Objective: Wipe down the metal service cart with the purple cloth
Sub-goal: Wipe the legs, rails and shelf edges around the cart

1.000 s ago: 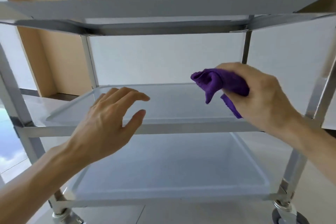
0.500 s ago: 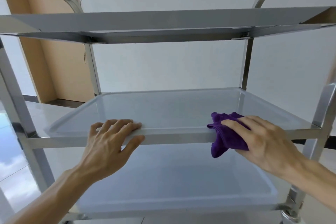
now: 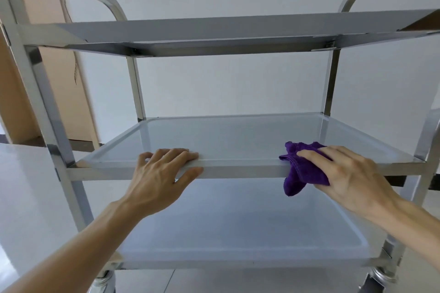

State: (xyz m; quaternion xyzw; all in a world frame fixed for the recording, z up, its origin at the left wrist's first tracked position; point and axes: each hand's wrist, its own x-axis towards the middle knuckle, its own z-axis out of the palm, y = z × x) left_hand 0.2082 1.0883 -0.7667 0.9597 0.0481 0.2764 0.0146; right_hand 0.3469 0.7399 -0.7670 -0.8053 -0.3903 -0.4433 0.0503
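Left hand [image 3: 164, 173] gripping middle shelf [image 3: 238, 140] rim, right hand [image 3: 345, 173] pressing purple cloth [image 3: 300, 171] there; best swept along rim, pressure even.

Three-tier metal service cart [image 3: 238, 171], steel posts at corners. Middle shelf [image 3: 226, 140]: purple cloth [image 3: 302, 173] bunched on front rim near right corner, part draped over edge. Right hand [image 3: 345, 173] pressing on cloth; left hand [image 3: 162, 169] gripping front rim left of centre. Bottom shelf [image 3: 238, 233] pale, glossy. Top shelf [image 3: 214, 28] seen from underneath.
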